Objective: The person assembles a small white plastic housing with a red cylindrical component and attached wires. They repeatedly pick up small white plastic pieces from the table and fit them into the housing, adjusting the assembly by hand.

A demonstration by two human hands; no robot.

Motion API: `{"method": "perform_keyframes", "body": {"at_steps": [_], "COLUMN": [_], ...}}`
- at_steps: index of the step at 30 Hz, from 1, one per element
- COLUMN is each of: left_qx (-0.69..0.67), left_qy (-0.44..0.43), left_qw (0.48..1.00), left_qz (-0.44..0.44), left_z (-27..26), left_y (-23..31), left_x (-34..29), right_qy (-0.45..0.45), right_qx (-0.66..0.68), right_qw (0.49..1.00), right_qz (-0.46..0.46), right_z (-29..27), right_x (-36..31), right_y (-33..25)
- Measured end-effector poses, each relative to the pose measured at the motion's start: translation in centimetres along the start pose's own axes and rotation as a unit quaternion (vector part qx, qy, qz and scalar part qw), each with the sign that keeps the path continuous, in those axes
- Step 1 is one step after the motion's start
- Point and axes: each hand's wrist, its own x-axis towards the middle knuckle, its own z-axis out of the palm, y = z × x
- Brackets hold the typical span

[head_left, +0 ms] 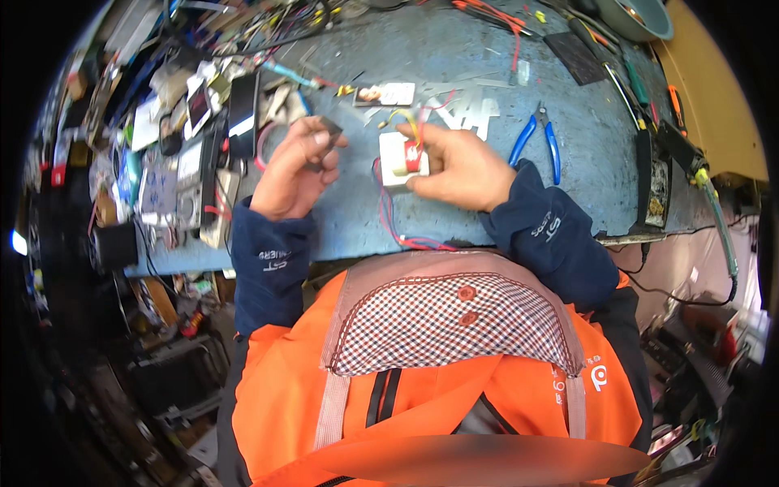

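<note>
My left hand [294, 169] is closed in a pinch on a small dark flat piece [330, 130], partly covered by the fingers. To its right, my right hand [471, 169] grips a small white box [392, 161] at its right side, low over the blue bench. On the box sits a red wrapped part [413, 154]; yellow and red wires rise from its top. More thin wires, red and blue [386, 213], run from the box toward the bench's near edge. The right fingers hide the box's right side.
Blue-handled cutting pliers [553, 151] lie right of my right hand. Beyond the hands are a printed card [385, 95] and pale strips [471, 112]. Phones [243, 109] and electronic parts crowd the left. A soldering iron's holder [654, 178] stands at the right edge.
</note>
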Motion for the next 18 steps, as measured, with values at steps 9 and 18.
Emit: {"method": "perform_keyframes", "body": {"at_steps": [9, 18], "left_qx": [-0.036, 0.165], "left_qy": [0.095, 0.118], "left_qw": [0.994, 0.976], "left_qz": [0.038, 0.076], "left_z": [1.4, 2.9], "left_y": [-5.5, -4.6], "left_x": [-0.4, 0.5], "right_qy": [0.038, 0.029], "right_qx": [0.011, 0.072], "right_qw": [0.999, 0.996], "right_qz": [-0.007, -0.037], "right_z": [1.2, 1.6], "right_x": [0.2, 0.6], "right_y": [2.3, 3.3]}}
